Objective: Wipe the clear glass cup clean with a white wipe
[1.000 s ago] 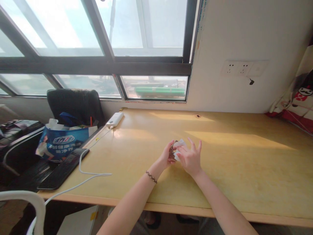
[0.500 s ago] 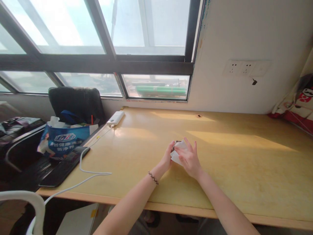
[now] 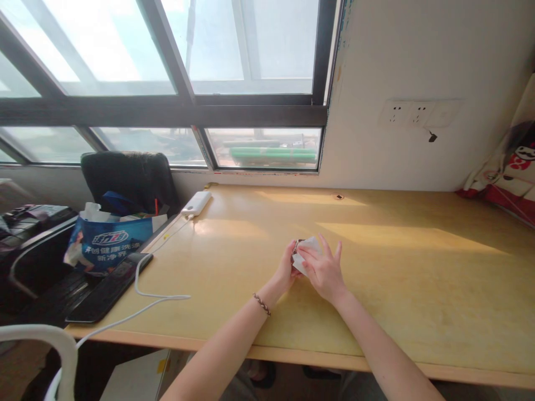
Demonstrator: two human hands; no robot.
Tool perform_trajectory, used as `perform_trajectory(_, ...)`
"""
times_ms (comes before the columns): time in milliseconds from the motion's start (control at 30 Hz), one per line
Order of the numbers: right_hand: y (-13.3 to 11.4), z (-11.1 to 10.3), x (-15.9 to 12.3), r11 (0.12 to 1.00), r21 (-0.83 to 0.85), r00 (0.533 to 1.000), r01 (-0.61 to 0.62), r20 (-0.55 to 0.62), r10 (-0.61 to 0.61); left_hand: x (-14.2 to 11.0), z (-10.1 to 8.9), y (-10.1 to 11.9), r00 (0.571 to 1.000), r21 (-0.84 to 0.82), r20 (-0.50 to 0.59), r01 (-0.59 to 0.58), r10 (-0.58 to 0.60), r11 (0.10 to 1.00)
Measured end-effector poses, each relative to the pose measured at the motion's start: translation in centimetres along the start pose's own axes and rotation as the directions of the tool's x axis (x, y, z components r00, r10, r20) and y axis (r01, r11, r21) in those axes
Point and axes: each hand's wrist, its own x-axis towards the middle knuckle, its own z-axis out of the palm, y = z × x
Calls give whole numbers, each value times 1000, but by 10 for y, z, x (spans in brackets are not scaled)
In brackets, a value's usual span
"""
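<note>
Over the near middle of the wooden table [image 3: 234, 267], my left hand [image 3: 285, 267] is closed around a small dark object with a shiny edge [image 3: 295, 252]. Most of that object is covered, so its kind does not show. A white tissue [image 3: 311, 244] lies against its right side. My right hand [image 3: 328, 272] presses the tissue onto it with some fingers, while others stick up and away. A braided bracelet [image 3: 262, 304] circles my left wrist.
A white power strip [image 3: 196, 204] with a white cable [image 3: 163, 296] lies along the table's left edge. Left of it are a blue bag [image 3: 112, 236], a black chair [image 3: 127, 178] and a black flat panel [image 3: 109, 289]. Patterned fabric [image 3: 507, 172] lies at the far right.
My right hand has shifted slightly with the tissue, which now lies flatter over the dark object. More of the object's dark edge shows. The view has turned slightly.
</note>
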Motion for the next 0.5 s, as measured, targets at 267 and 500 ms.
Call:
perform_trajectory(267,1,6,1,946,287,987,-151,96,129,4,-7,1,946,268,-78,-284,315,920)
perform_trajectory(500,8,11,4,20,897,873,-442,425,239,-4,-2,0,790,617,50,-505,611,603)
